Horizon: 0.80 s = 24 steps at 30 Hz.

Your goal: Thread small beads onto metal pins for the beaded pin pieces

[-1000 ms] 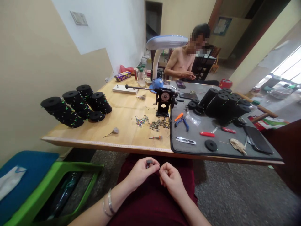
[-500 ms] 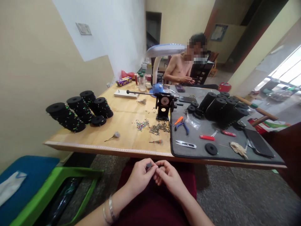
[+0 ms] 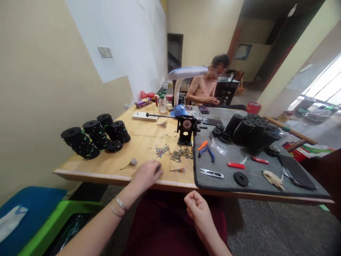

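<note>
My left hand (image 3: 146, 174) rests on the front edge of the wooden table (image 3: 138, 142), fingers curled together around a small dark piece that barely shows at the fingertips. It lies just left of a small orange-handled tool (image 3: 177, 170) and below a heap of tiny metal parts (image 3: 182, 153). My right hand (image 3: 197, 209) hovers over my lap in dark red cloth, below the table edge, fingers loosely curled in a pinch; what it holds, if anything, is too small to see.
Stacks of black spools (image 3: 93, 137) stand at the left. A black hand-crank winder (image 3: 185, 127) sits mid-table. A grey mat (image 3: 253, 163) carries snips (image 3: 211, 173), pliers (image 3: 207, 151), more black spools (image 3: 250, 128). Another person (image 3: 206, 89) sits at the far end. Green and blue stools (image 3: 39, 217) stand left.
My left hand has left my lap and reached up onto the table's front edge. My right hand stayed low over my lap. The camera tilted upward.
</note>
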{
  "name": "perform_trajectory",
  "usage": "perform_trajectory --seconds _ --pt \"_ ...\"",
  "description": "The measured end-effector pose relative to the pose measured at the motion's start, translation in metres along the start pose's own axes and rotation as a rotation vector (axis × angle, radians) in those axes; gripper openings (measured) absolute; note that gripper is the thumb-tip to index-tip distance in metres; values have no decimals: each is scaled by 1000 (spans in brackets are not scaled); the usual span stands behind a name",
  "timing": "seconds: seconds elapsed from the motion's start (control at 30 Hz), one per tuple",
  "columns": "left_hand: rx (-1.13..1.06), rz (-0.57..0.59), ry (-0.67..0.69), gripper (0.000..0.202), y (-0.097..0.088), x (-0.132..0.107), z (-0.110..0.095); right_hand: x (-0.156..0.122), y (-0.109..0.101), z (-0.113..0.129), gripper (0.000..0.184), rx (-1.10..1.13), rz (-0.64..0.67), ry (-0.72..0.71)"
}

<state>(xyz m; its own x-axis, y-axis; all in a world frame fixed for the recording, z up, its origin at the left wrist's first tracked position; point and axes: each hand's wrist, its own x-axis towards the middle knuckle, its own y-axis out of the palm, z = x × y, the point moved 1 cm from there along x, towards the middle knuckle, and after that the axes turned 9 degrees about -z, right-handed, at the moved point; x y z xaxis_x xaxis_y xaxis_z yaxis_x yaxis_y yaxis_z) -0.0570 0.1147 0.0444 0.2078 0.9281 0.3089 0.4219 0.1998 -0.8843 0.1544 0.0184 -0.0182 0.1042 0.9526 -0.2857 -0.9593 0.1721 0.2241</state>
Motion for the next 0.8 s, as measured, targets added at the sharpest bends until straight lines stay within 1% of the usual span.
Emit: perform_trajectory --seconds 0.1,0.2,0.27,0.37,0.47,0.53,0.6,0.7,0.77,0.8 --pt "47 -60 30 16 -3 15 -4 0 -2 -3 38 50 -16 5" --pt "1 -109 38 9 2 31 -13 -1 -3 -5 39 83 -15 23" --pt "-42 -87 57 10 10 41 -16 -2 -3 -4 39 91 -16 39" --pt "-76 -40 78 11 23 55 -16 -5 -4 -3 39 94 -27 54" --pt "-101 -7 74 11 34 62 -11 -6 -5 -3 40 101 -31 51" --pt "-119 4 65 11 38 65 -9 -6 -5 -3 39 104 -30 46" --pt "-144 3 55 12 36 67 -9 -7 -5 -4 39 105 -29 45" --pt "-204 -29 30 13 25 59 -15 -9 -6 -4 39 98 -33 52" --pt "-268 -49 7 14 16 43 -23 -12 -5 -1 39 75 -31 56" --pt "-310 -45 -2 12 13 31 -29 -14 -4 1 38 60 -22 58"
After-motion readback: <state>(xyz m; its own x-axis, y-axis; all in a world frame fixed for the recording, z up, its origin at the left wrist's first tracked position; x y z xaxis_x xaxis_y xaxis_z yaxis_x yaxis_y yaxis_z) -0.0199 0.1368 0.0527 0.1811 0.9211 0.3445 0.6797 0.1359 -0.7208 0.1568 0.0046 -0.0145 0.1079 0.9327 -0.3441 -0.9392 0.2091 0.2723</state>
